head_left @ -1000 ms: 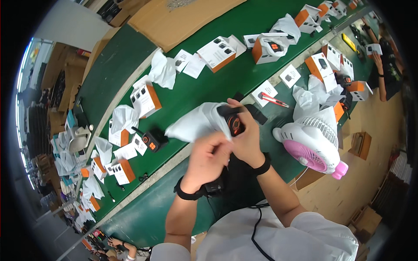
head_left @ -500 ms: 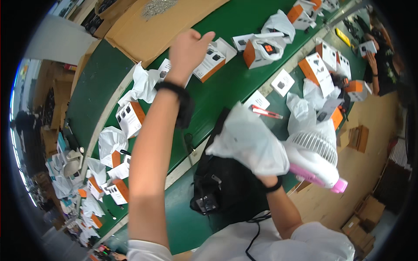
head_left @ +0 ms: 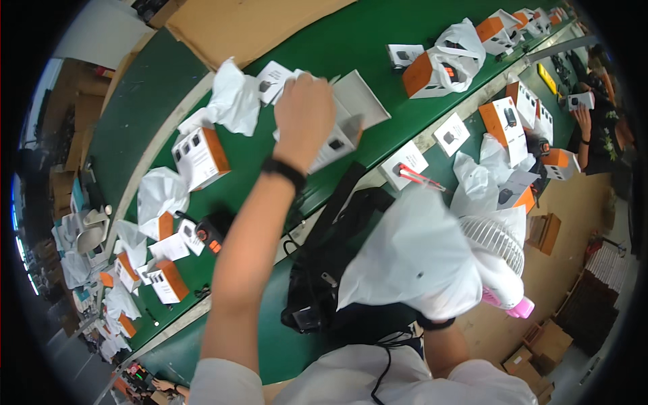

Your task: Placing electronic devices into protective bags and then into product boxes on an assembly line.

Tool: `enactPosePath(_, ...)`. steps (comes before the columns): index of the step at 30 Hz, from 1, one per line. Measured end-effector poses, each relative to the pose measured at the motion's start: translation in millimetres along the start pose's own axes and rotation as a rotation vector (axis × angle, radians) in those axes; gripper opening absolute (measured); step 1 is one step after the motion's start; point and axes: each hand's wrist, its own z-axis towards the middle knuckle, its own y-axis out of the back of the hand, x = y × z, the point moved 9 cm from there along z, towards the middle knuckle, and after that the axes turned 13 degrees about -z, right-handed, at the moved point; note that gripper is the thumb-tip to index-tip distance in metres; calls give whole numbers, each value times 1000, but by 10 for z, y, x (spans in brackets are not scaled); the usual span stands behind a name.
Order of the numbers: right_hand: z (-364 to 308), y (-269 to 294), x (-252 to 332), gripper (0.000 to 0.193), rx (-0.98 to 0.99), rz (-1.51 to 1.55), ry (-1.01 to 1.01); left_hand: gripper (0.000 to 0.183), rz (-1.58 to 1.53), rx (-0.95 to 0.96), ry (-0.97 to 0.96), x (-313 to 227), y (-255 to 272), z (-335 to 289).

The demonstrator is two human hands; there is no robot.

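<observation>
Just left of the left hand (head_left: 306, 115), a crumpled white bag (head_left: 235, 102) is lying on the green table (head_left: 395, 123). That hand is gripping an open white box (head_left: 332, 152). To its lower right, a pale bag (head_left: 412, 256) is covering the right hand, so I cannot tell its fingers' state; a pink-and-white fan (head_left: 501, 273) is showing just right of it.

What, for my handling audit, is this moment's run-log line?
left hand: at open box; right hand: hidden by white bag; white-pink fan: partly behind bag
</observation>
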Motion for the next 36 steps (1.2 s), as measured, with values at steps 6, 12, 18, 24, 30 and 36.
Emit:
enactPosePath(6, 1140, -856, 724, 66, -71, 148, 38, 17, -501, -420, 83, 94, 927, -1552)
enactPosePath(12, 1317, -969, 1280, 60, 131, 123, 239, 14, -1185, -636, 846, 871, 673, -2381)
enactPosePath(18, 1349, -1474, 1338, 46, 573, -298, 160, 28, -1167, -534, 720, 696, 539, -2375)
enactPosePath(24, 1436, -639, 1684, 37, 192, 91, 160, 39, -1250, -401, 918, 814, 271, -2168)
enactPosePath(30, 914, -188, 1887, 18, 18, 561, -226, 37, -1054, -364, 567, 502, 32, -1248)
enactPosePath(36, 1158, -895, 1465, 32, -12, 673, -387, 23, -753, -623, 509, 1034, 1860, -1604)
